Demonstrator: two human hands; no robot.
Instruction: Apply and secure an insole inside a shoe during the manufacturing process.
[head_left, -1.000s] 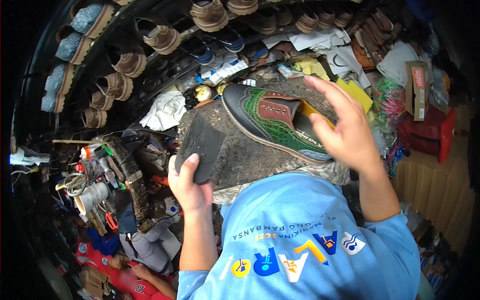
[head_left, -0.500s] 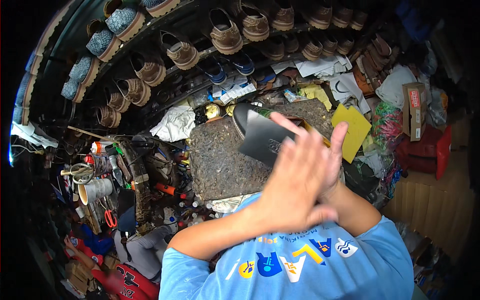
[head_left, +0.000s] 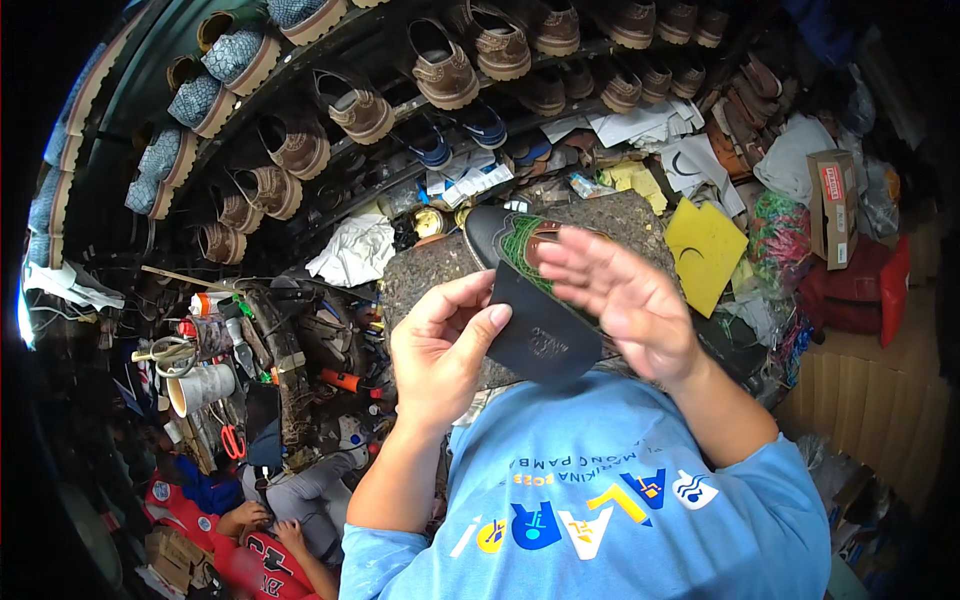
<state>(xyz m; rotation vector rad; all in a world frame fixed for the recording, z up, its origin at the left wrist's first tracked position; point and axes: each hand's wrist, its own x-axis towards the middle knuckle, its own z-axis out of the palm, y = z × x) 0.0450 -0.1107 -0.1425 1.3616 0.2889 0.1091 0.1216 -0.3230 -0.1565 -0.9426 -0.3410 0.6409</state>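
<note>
My left hand (head_left: 440,345) pinches the upper left edge of a flat black leather-like piece (head_left: 550,340) between thumb and fingers. The piece has a stamped mark and a rounded lower end. To its right, my right hand (head_left: 640,310) is open, fingers stretched out and slightly blurred, and nothing shows in it. Behind both hands lies a shoe (head_left: 488,232) with a black toe and green lacing, its rear part hidden by the right hand and the piece. The shoe rests on a rough, dark work block (head_left: 632,222).
Yellow sheets (head_left: 708,255) lie right of the block, near a cardboard box (head_left: 832,210). Crumpled white paper (head_left: 352,248) sits at its left. Rows of brown shoes (head_left: 445,65) stand on shelves behind. Tools and a white cup (head_left: 200,388) crowd the left; another person (head_left: 265,560) sits lower left.
My hands were together in front of the block, with the black piece beyond them. They have moved apart; the left now grips the piece, turned and closer to me, uncovering the green lacing.
</note>
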